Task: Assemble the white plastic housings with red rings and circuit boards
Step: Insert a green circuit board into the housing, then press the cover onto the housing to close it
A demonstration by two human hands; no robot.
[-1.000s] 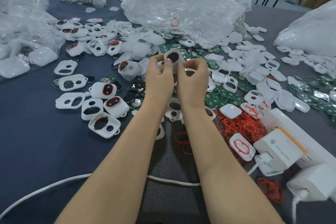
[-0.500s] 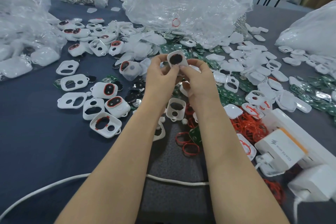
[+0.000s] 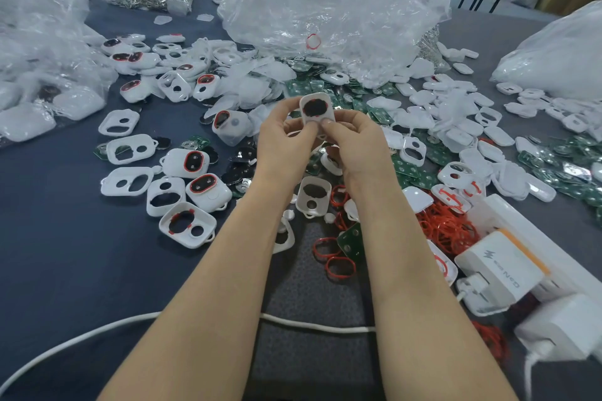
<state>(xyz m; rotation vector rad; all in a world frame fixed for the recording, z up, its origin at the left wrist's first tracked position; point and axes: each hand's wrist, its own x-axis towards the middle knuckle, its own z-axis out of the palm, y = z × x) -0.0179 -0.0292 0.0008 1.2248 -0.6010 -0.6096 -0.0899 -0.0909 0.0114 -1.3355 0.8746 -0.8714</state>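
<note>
Two bare forearms are recorded. The left hand (image 3: 286, 146) and right hand (image 3: 355, 148) are bare, with fingernails kept short.

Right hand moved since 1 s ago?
Yes. The right hand, pinching the held housing with the left hand, shifted right, away from the empty housing lying on the table, uncovering a green circuit board.

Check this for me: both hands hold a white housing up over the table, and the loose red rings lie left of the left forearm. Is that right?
Not quite. The left hand and right hand do hold the white housing, but the red rings lie between the forearms and beyond the right one, not left of the left forearm. The head view shows it.
</note>
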